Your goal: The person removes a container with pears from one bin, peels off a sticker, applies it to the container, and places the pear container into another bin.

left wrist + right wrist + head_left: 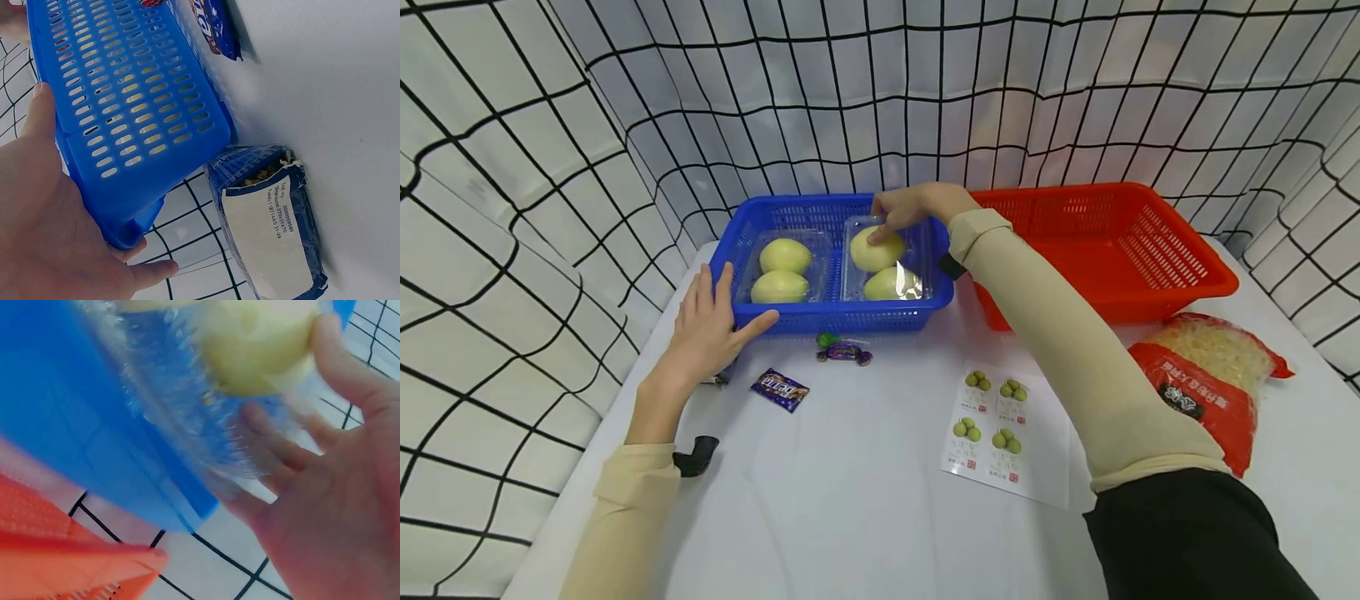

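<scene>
A blue plastic basket (831, 318) holds two clear plastic trays, each with two pale yellow, smooth, rounded fruits. My right hand (901, 210) reaches over the back of the basket and grips the far end of the right-hand tray (849, 279). In the right wrist view the thumb lies on a fruit (262, 350), with the fingers behind the clear tray (181, 412). The left-hand tray (823, 267) sits beside it in the basket. At the basket's front left corner, my left hand (700, 342) rests with fingers spread along the rim, holding nothing.
A red basket (1097, 287) stands right of the blue one, with a red-and-clear food bag (1217, 375) before it. Wrapped sweets (844, 352), a blue snack packet (780, 390) and a sheet of fruit pictures (996, 437) lie in front. Black netting surrounds the table.
</scene>
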A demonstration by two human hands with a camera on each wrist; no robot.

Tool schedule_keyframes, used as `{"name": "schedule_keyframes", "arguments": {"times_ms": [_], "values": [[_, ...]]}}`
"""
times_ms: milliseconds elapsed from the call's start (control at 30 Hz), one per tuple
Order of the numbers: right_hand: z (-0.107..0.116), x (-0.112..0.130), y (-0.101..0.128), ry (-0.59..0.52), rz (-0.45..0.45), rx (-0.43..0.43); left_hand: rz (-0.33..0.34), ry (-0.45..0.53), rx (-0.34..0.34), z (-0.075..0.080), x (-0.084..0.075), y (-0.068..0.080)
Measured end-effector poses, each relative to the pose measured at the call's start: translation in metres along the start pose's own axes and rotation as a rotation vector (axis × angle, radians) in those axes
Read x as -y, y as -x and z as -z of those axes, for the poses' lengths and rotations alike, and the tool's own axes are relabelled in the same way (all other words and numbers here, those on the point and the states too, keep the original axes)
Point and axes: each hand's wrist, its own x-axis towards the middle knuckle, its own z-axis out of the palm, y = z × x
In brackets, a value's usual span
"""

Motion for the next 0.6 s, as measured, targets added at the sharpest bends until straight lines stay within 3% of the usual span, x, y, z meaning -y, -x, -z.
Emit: {"name": "schedule_keyframes", "arguments": {"times_ms": [167, 300, 433, 600], "values": [[0.003, -0.004, 0.008, -0.06, 0.076, -0.049, 0.013, -0.002, 0.021, -0.001, 0.001, -0.001], [0.006, -0.006, 0.018, -0.012, 0.185, -0.116, 0.012, -0.007, 0.027, -0.003, 0.002, -0.003], [0.011, -0.009, 0.037, 0.085, 0.269, -0.234, 0.011, -0.011, 0.016, -0.002, 0.002, -0.007], [0.011, -0.011, 0.078, 0.121, 0.279, -0.435, 0.015, -0.008, 0.023, -0.002, 0.001, -0.009]]}}
